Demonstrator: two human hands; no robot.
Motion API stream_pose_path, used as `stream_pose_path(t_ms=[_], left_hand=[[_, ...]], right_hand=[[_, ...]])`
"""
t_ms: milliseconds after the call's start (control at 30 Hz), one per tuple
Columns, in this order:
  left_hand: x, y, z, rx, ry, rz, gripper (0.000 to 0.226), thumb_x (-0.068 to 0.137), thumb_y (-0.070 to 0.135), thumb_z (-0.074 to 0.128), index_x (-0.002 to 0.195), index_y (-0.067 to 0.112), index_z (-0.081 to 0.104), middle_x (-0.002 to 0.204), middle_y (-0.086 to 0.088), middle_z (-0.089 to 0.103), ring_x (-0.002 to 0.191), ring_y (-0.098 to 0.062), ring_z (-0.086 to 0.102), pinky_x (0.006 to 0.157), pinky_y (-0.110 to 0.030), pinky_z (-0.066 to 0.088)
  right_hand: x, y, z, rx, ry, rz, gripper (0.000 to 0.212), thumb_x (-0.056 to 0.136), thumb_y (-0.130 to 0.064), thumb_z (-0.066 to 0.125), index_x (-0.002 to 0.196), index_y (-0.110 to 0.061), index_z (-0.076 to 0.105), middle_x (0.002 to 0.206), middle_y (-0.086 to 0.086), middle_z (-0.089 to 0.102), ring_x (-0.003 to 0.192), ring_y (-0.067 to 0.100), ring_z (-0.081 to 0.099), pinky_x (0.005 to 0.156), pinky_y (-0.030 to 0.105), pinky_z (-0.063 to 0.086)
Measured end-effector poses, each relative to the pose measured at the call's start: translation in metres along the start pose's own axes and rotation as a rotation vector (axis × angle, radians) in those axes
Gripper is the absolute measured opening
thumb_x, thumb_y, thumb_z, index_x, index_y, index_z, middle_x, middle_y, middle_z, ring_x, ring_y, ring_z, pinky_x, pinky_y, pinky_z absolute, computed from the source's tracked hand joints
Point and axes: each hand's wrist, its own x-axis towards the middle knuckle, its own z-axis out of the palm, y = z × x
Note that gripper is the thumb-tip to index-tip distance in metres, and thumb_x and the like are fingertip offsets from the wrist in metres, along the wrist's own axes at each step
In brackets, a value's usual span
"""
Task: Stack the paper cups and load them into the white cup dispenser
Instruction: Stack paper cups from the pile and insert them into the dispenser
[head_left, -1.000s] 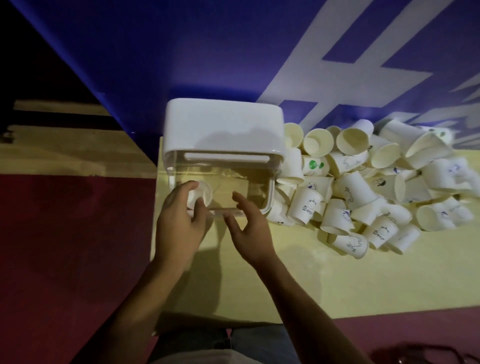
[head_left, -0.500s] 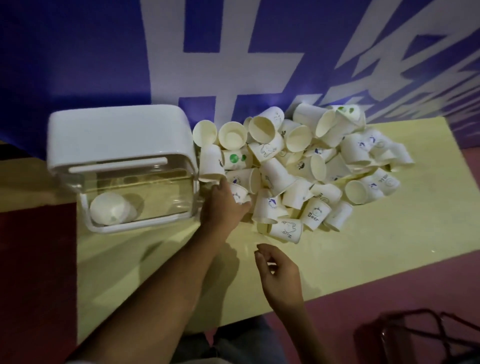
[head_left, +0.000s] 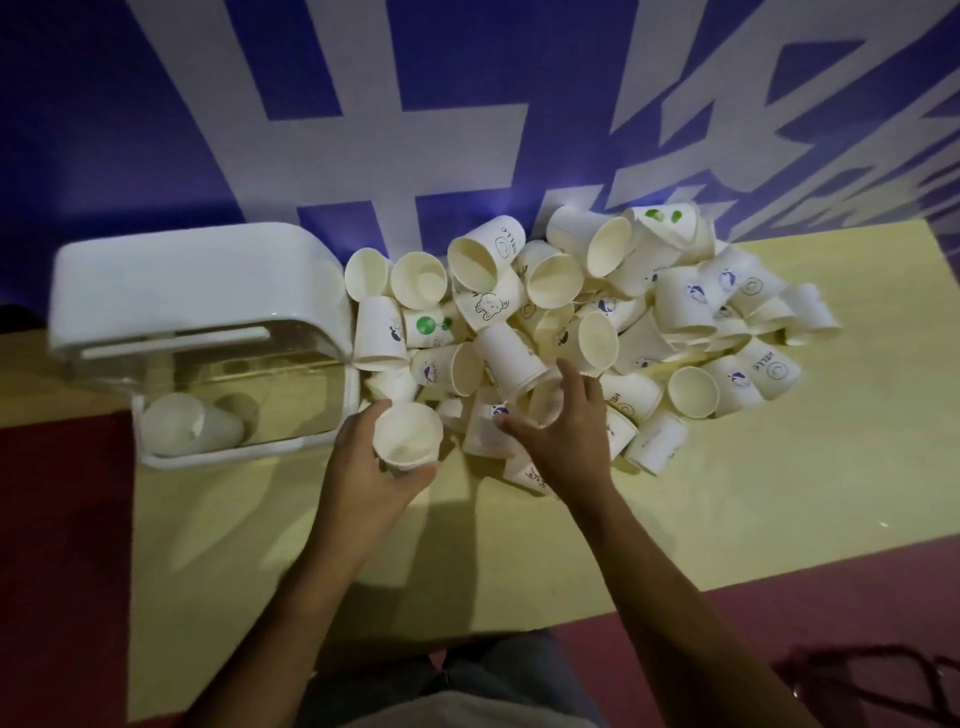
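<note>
Nearest, both forearms reach out over the pale yellow bench (head_left: 675, 499). The left hand (head_left: 363, 467) is wrapped around a paper cup (head_left: 408, 435), fingers curled about its wall, the cup's open mouth facing up, just right of the dispenser's near corner. The right hand (head_left: 566, 431) lies at the near edge of the cup pile (head_left: 597, 322), its fingers spread and curled around a second cup (head_left: 544, 402) among the others; whether it has that cup firmly gripped I cannot tell.

To the left stands the white cup dispenser (head_left: 192, 291), its clear front compartment holding a cup on its side (head_left: 187, 423), mouth toward the left. The pile sits touching the dispenser's right side and spreads far to the right across the bench: cups tipped every way, some upright, some inverted, many with small printed figures, green dots or the word "HELLO".

Farthest, a blue backdrop with large white shapes (head_left: 467, 104) rises behind the bench.
</note>
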Motion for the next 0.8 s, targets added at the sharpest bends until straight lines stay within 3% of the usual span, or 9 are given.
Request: stream_pose_path(t_ms=[100,167,267,400,500,600,700,800], left_hand=[[-0.013,-0.002,-0.002,-0.104,0.001,-0.043,0.076,0.071,0.032,0.093,0.135,0.036,0.052,0.135,0.007,0.056,0.12,-0.011,0.056,0.096,-0.031,0.052],[-0.017,-0.003,-0.002,-0.167,0.009,-0.043,0.074,0.072,0.047,0.083,0.137,0.041,0.048,0.137,0.009,0.057,0.124,-0.009,0.057,0.103,-0.038,0.052],[-0.022,-0.001,-0.004,-0.212,0.032,-0.053,0.07,0.076,0.058,0.074,0.139,0.044,0.047,0.136,0.015,0.059,0.124,-0.006,0.058,0.104,-0.036,0.051],[-0.021,0.0,-0.015,-0.209,0.083,-0.049,0.065,0.077,0.031,0.089,0.13,0.044,0.053,0.121,0.025,0.062,0.112,0.001,0.059,0.091,-0.029,0.053],[-0.017,-0.004,-0.029,-0.227,0.079,-0.046,0.071,0.072,0.027,0.093,0.131,0.039,0.055,0.122,0.022,0.063,0.112,0.0,0.06,0.091,-0.033,0.054],[-0.015,-0.01,-0.053,-0.278,0.082,-0.02,0.067,0.075,0.035,0.087,0.132,0.043,0.054,0.125,0.024,0.063,0.115,-0.001,0.06,0.095,-0.036,0.055],[-0.017,-0.015,-0.077,-0.271,0.115,0.007,0.067,0.078,0.029,0.09,0.13,0.046,0.052,0.123,0.032,0.059,0.115,0.006,0.057,0.092,-0.026,0.051],[-0.018,-0.03,-0.108,-0.26,0.166,0.02,0.07,0.075,0.025,0.091,0.133,0.037,0.054,0.126,0.029,0.058,0.118,0.007,0.054,0.093,-0.019,0.049]], right_hand=[[0.014,-0.002,0.006,-0.055,0.003,-0.025,0.099,0.069,-0.047,0.091,0.149,-0.014,0.044,0.138,0.008,0.048,0.124,0.026,0.048,0.097,0.04,0.046],[0.017,-0.003,0.01,-0.062,0.044,-0.05,0.088,0.071,-0.041,0.091,0.143,-0.01,0.051,0.134,0.009,0.05,0.122,0.029,0.049,0.097,0.042,0.048],[0.017,-0.001,0.014,-0.037,0.105,-0.117,0.08,0.073,-0.038,0.09,0.136,-0.004,0.055,0.129,0.014,0.052,0.119,0.032,0.051,0.099,0.047,0.049],[0.002,-0.007,0.009,0.071,0.107,-0.15,0.076,0.08,-0.038,0.085,0.142,-0.013,0.049,0.135,0.006,0.054,0.117,0.022,0.056,0.096,0.046,0.054],[-0.016,-0.023,0.002,0.227,0.061,-0.09,0.079,0.083,-0.035,0.085,0.149,-0.024,0.042,0.143,-0.001,0.051,0.106,0.003,0.06,0.085,0.034,0.061],[-0.035,-0.047,0.006,0.267,0.041,-0.142,0.083,0.08,-0.032,0.088,0.149,-0.024,0.043,0.141,-0.004,0.052,0.108,0.001,0.059,0.079,0.035,0.061],[-0.052,-0.073,0.021,0.266,0.016,-0.21,0.083,0.076,-0.037,0.089,0.145,-0.025,0.046,0.136,-0.005,0.055,0.106,0.005,0.059,0.078,0.034,0.06],[-0.069,-0.099,0.047,0.271,-0.016,-0.242,0.076,0.075,-0.041,0.09,0.139,-0.03,0.051,0.128,-0.012,0.056,0.107,0.013,0.059,0.085,0.037,0.056]])
